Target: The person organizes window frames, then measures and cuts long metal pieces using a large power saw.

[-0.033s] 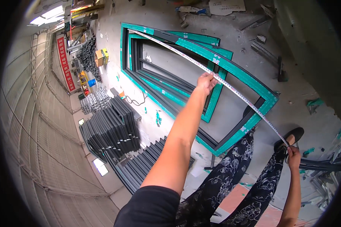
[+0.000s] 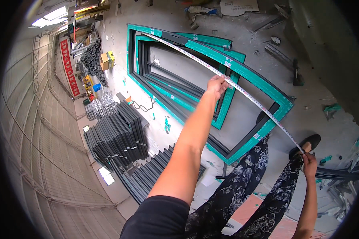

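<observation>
A long white tape measure [image 2: 252,100] stretches diagonally over a large dark window frame [image 2: 281,113] faced with green film. Its far end reaches the frame's upper left corner. Midway along, my left hand [image 2: 217,86] pinches the blade above the frame's opening. My right hand [image 2: 309,164] grips the tape's near end low on the right, beside my shoe; the tape's case cannot be made out there. Smaller green-filmed frames [image 2: 226,107] lie askew beneath the large one.
Stacked dark frames [image 2: 116,135] and a row of dark profiles [image 2: 149,175] stand at the left. Metal profiles [image 2: 281,57] and scraps lie on the floor at the right. A cardboard box [image 2: 105,60] is at upper left. My shoe [image 2: 310,142] is near the tape.
The tape's far end has slid slightly away from the frame's upper left corner, toward me. Both hands keep nearly the same places and grips.
</observation>
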Available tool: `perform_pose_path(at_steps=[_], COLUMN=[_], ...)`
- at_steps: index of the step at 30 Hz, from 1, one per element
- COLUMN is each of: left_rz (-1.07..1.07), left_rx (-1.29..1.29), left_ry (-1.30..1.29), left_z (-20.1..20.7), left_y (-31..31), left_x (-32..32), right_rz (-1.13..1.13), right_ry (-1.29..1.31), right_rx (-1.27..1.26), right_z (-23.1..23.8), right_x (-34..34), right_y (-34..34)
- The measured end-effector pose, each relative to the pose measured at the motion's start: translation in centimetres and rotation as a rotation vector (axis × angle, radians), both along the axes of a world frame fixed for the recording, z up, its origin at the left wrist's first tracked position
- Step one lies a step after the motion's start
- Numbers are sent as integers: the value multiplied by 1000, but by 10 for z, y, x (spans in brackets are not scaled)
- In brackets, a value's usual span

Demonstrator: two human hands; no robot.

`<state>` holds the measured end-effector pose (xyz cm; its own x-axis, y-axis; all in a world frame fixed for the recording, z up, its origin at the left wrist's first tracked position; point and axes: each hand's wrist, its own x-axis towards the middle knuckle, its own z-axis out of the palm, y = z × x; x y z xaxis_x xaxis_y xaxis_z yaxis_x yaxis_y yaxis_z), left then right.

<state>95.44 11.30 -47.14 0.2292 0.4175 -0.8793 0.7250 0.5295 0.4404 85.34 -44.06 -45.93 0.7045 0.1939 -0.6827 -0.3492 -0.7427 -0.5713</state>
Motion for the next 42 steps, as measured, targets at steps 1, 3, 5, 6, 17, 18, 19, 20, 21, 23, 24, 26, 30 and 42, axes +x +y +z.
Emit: perform_pose_path(at_steps=[1,3,5,6,17,18,19,20,21,23,24,26,30,42], left_rz=[-9,-28,-59,-62,-52,-58,-53,-54,-50,-46,-47,-51,-34,-186], left_rx=[13,28,54,55,66,70,85,84,77,65,67,95,96,13], left_ry=[7,32,55,58,48,52,49,51,33,15,17,38,29,106], left_z=[-1,0,3,3,-1,-1,-2,-3,-4,-6,-5,-4,-3,-19], left_y=[1,8,14,15,28,29,30,31,31,32,33,36,33,83], left_x=[4,12,18,20,31,32,33,33,34,35,34,33,33,34], right_rz=[-5,-54,-61,-64,-55,-57,-43,-29,-29,-37,-39,-85,-70,-9], right_ry=[5,38,32,22,41,43,48,53,56,16,18,14,-35,-157], right_rx=[1,36,35,33,12,11,-18,-46,-47,-68,-67,-17,-1,-31], right_z=[-1,-3,-12,-15,-38,-39,-41,-42,-43,-43,-41,-34,-37,-29], right_x=[2,7,10,11,28,28,28,28,28,28,30,34,35,47], right_y=[4,14,19,21,26,27,28,29,30,31,34,43,39,52])
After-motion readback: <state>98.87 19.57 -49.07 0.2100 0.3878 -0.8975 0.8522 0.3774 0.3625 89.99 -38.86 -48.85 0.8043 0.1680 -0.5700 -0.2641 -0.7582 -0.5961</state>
